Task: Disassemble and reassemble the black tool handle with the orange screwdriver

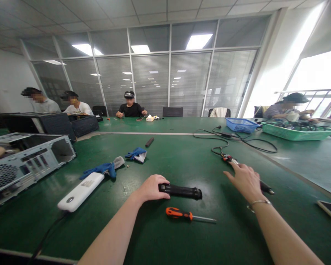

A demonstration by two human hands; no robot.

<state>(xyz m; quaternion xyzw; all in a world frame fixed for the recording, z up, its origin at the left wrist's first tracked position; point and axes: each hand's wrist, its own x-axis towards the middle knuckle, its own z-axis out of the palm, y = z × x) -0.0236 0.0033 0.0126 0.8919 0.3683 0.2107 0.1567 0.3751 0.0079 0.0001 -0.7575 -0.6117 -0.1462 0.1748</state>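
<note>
One screwdriver (179,213) lies within reach — the left hand (153,188) grips a black cylinder (182,191) by one end, seemingly steadying it, the right hand's (247,180) fingers splayed over a slim tool (265,188).

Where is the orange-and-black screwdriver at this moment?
In the head view, the screwdriver lies low, just right of centre on the green table, on the near side of the black tube that the left hand holds.

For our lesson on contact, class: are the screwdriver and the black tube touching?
Apart: the head view shows green table between the screwdriver and the black tube.
</note>
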